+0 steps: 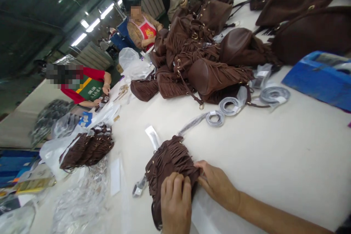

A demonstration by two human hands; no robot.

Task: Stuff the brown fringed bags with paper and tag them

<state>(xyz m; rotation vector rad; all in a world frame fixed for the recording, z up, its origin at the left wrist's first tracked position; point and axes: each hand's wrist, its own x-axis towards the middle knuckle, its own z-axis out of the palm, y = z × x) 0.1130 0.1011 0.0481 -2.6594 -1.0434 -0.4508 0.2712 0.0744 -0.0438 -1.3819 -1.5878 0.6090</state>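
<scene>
A small brown fringed suede bag lies on the white table close to me. My left hand rests on top of it with fingers curled over the fringe. My right hand pinches the bag's right edge, thumb and fingers closed on the suede. A clear plastic sleeve pokes out behind the bag.
A heap of brown fringed bags fills the table's middle, with more bags at the far right. Coiled grey straps lie before the heap. A blue box sits right. Fringe pieces and plastic wrappers lie left. Three other people work across the table.
</scene>
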